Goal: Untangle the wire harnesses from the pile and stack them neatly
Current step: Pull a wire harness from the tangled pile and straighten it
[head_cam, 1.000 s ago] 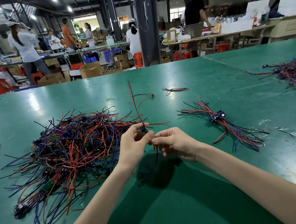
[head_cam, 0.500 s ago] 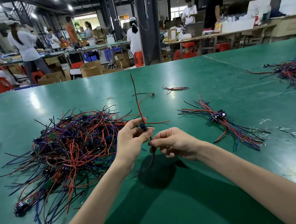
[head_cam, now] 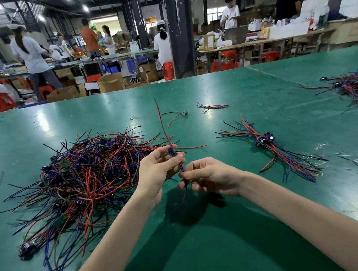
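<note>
Bench (head_cam: 259,109): tangled pile (head_cam: 85,178) left, sorted stack (head_cam: 270,148) right. One harness (head_cam: 163,126) now lifted clear between them. Left hand (head_cam: 155,173) pinches its connector (head_cam: 171,152), right hand (head_cam: 211,176) slid down, pinching the tails. Straightened, ready to stack.

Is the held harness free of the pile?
Free: the harness, held by left hand and right hand, has wires clear of the pile.

Red-blue-black wire pile (head_cam: 85,178), green table (head_cam: 229,240)
</note>
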The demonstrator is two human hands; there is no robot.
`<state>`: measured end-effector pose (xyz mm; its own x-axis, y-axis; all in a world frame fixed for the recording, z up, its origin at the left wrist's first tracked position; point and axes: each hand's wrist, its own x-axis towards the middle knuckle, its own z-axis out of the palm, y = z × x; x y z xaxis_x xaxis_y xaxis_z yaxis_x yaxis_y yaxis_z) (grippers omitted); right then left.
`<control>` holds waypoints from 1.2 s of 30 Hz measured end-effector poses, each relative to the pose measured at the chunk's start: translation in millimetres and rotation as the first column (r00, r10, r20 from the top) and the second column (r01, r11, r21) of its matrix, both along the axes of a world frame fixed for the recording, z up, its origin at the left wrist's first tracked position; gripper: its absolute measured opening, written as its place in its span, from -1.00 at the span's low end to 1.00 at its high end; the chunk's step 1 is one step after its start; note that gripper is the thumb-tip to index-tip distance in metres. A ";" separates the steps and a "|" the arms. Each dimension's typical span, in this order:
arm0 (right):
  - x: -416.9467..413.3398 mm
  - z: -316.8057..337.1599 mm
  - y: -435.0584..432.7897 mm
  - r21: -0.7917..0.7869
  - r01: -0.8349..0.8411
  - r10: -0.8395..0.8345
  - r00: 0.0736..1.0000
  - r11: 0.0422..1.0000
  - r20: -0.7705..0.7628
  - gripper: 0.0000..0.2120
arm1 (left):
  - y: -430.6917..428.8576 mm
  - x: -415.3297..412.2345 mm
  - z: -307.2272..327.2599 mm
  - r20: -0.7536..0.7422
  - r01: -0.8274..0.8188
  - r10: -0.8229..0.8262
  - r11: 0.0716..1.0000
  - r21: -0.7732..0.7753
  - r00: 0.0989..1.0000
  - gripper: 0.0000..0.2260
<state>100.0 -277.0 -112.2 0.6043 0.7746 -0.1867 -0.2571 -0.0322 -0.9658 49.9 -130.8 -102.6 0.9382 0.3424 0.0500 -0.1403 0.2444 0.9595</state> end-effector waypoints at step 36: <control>-1.5 0.0 -3.6 -0.170 -0.060 0.092 0.978 0.984 0.186 -0.91 | 18.7 3.6 6.1 0.058 -0.161 0.166 0.984 -0.074 0.984 -0.77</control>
<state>98.5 -280.6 -112.2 0.5820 0.7882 -0.2001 -0.0575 -0.2056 -0.9770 53.5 -112.1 -96.5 0.8649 0.4956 0.0790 -0.2443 0.2782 0.9289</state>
